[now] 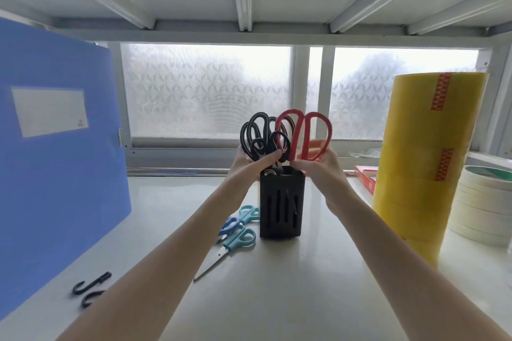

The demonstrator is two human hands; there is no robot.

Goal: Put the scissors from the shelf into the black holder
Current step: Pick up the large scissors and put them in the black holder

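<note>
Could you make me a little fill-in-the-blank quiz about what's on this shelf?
1. The right hand holds the ____ handled scissors.
2. The black holder stands ____ on the shelf.
3. The teal scissors lie to the holder's ____.

Answers: red; upright; left

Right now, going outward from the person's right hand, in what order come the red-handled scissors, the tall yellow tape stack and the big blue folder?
1. Red-handled scissors: gripped by the right hand, above the black holder.
2. Tall yellow tape stack: standing off to the right.
3. Big blue folder: far left, across the shelf.
</note>
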